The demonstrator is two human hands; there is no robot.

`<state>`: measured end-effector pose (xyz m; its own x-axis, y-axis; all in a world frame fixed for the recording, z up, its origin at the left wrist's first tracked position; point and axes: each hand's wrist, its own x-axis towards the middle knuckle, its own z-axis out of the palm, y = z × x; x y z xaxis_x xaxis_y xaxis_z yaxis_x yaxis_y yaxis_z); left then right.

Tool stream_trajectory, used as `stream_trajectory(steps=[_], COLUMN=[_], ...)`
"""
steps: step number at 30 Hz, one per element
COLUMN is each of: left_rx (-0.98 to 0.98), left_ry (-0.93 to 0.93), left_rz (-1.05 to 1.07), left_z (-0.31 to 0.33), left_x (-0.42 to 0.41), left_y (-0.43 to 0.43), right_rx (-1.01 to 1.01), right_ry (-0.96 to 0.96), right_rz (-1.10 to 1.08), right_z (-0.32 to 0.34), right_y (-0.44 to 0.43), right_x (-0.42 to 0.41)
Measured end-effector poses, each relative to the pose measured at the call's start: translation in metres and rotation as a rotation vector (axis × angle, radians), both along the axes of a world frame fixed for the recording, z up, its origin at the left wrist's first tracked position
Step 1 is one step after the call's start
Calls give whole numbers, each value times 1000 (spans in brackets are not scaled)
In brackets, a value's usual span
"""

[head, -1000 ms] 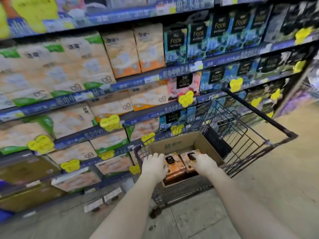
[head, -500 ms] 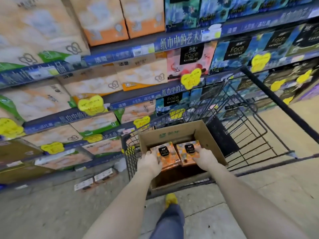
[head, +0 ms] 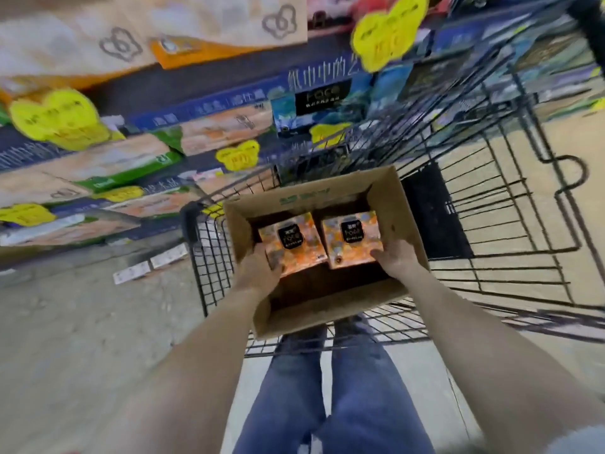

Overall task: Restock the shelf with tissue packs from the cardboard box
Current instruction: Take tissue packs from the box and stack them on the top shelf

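Blue-jeaned legs (head: 330, 388) stand at 6 o'clock. Inside the open brown cardboard box (head: 327, 309) in the black wire cart (head: 510, 224), the left hand (head: 258, 273) clasps one orange tissue pack (head: 291, 244); the right hand (head: 396, 257) clasps its twin (head: 352, 237). Stocked shelves (head: 137, 152) fill 10 o'clock.

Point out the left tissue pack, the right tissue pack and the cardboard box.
left tissue pack (head: 289, 245): head view, its orange top face.
right tissue pack (head: 352, 237): head view, its top face.
cardboard box (head: 330, 311): head view, its near wall.

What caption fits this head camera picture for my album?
Two hands, left and right, grip orange tissue packs inside a cardboard box in a cart.
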<state>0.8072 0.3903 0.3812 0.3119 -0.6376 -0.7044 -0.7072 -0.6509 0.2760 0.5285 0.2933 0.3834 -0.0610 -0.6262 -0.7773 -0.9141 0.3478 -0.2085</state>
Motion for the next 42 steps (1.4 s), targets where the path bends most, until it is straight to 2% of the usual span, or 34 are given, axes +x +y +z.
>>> stream_trajectory(steps=[9,15,22,31,35,42], left_rx=[162,277,207,49,-9,-115], left_ry=[28,81,55,144,162,126], left_rz=[254,529,677,899,901,732], left_z=[-82,-125,-144,-123,-114,-95], left_x=[-9,-12,-15,-29,-29,-26], left_y=[-16,-29,-34,-42,-36,-32], right_rx=[88,122,121,21,46,98], right_ry=[-39,-104,-289,-292,-305,-384], right_rz=[-118,-271,-513,-588,-539,-470], right_z=[-84,-122,-130,-137,-140,-122], right_y=[-36,-41,-36,-29,-31,-34], right_x=[-16,-23,-29,-26,-34,-34])
